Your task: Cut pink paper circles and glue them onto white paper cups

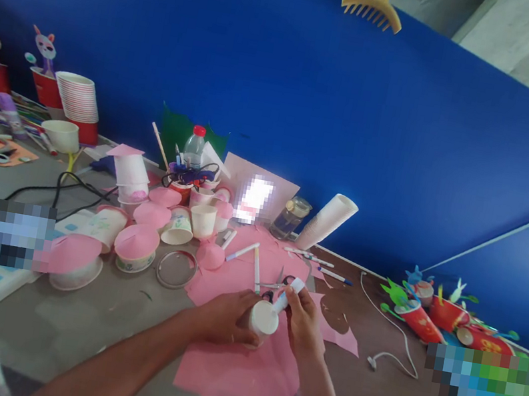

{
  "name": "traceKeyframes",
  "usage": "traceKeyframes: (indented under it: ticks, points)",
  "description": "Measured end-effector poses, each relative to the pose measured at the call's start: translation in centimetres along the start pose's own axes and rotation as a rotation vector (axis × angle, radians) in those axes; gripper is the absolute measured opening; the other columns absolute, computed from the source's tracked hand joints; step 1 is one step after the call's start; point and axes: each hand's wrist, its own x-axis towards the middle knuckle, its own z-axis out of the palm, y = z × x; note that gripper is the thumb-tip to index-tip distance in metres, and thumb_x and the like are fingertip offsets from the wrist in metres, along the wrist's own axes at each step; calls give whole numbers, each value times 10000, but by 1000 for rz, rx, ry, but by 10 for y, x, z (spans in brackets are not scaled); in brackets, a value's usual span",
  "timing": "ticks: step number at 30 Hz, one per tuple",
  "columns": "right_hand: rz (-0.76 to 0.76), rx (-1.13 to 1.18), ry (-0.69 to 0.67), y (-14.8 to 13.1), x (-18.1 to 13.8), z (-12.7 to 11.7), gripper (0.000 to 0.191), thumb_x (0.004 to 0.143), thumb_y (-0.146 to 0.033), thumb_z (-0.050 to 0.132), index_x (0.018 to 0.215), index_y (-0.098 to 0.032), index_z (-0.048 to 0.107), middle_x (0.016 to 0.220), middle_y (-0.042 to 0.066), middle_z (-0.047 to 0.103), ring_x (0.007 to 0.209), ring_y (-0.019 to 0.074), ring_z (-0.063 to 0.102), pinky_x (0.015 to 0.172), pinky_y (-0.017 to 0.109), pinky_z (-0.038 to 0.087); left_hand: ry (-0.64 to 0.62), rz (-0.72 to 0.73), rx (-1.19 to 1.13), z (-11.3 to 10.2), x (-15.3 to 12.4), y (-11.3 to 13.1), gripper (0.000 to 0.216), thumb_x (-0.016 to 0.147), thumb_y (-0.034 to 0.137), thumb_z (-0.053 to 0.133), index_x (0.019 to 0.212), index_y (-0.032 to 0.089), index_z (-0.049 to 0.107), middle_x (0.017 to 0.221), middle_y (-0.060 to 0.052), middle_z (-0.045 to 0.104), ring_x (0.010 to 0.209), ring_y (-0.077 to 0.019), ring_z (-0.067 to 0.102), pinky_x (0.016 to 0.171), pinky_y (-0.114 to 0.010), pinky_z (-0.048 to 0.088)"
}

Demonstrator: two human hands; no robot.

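Observation:
My left hand (224, 316) is wrapped round a small white paper cup (264, 320), held on its side over a sheet of pink paper (246, 370). My right hand (303, 319) grips a white glue stick (287, 294) and presses its tip against the cup's bottom. Scissors (274, 287) lie on the pink paper just beyond my hands, partly hidden by them. Two white marker pens (254, 260) lie further back on the same paper.
Several white cups capped with pink paper cones (137, 248) crowd the table's left middle, beside a tape ring (176, 269). A cup stack (326, 222), jar (290, 218) and water bottle (195, 146) stand by the blue wall. A white cable (390, 341) and red decorated cups (419, 318) lie right.

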Motion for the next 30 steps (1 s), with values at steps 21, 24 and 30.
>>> traceKeyframes:
  ticks: [21, 24, 30]
  points:
    - [-230, -283, 66, -2, -8, 2, 405, 748, -574, 617, 741, -171, 573, 629, 6, 575, 581, 148, 511, 530, 257, 424, 8, 2, 34, 3, 1, -5, 582, 667, 421, 706, 1179, 230, 506, 1075, -46, 614, 897, -220, 582, 740, -291, 433]
    - [-282, -347, 72, 0, -9, 2, 378, 781, -555, 587, 753, -180, 555, 614, 0, 564, 557, 143, 502, 510, 252, 416, 15, 5, 33, 3, 1, -5, 599, 663, 422, 709, 1192, 237, 498, 1071, -39, 611, 888, -214, 580, 718, -282, 430]
    - [-373, -417, 34, 3, -11, 1, 288, 844, -470, 545, 814, -183, 548, 700, 20, 597, 631, 158, 546, 578, 264, 446, 13, 14, 35, 3, 1, -5, 591, 669, 410, 705, 1194, 235, 500, 1073, -34, 608, 900, -213, 576, 731, -287, 434]
